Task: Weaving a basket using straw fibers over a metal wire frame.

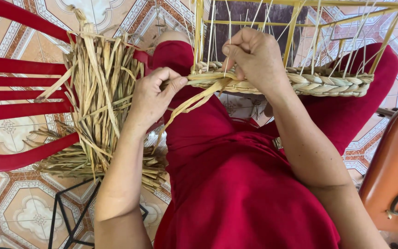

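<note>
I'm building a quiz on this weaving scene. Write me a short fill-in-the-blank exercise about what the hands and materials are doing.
1. The left hand pinches loose strands that trail down over the ____ garment.
2. The right hand grips the braided rim of a frame made of ____ rods.
3. The bundle of dried straw lies on a red ____.

Missing words: red; yellow; chair

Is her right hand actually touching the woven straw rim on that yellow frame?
Touching. The head view shows the right hand resting on the braided straw rim, its fingertips pinching strands against the weave, with no gap visible.
</note>
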